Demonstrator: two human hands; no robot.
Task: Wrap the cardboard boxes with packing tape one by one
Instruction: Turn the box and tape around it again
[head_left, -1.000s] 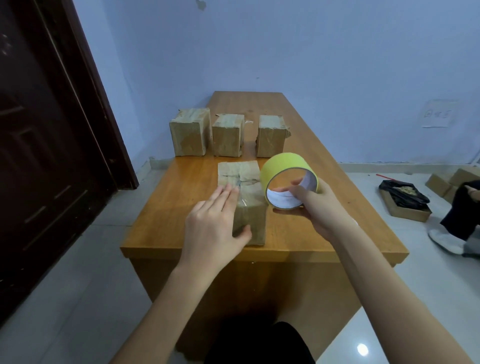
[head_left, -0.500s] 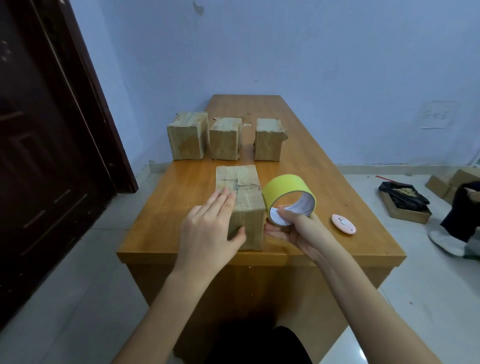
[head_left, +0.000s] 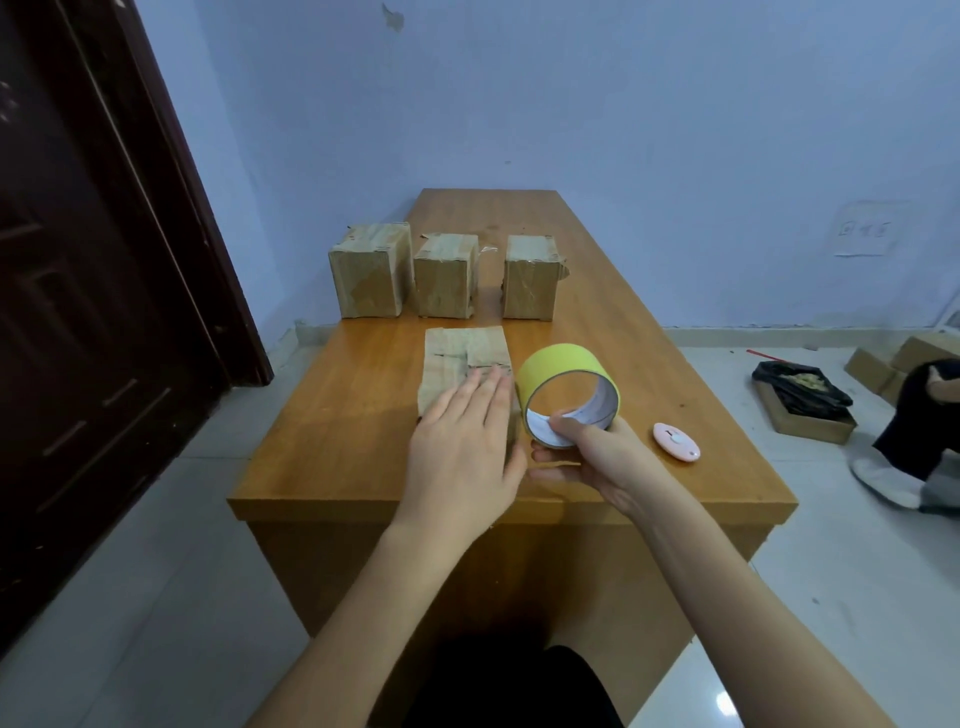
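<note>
Partly hidden: box under left hand; right hand grips tape roll.

There is one view only, from a camera on the person's head, tilted forward and down along the wooden table toward the blue wall. It sits close above both forearms; the wide lens also takes in door and floor.
</note>
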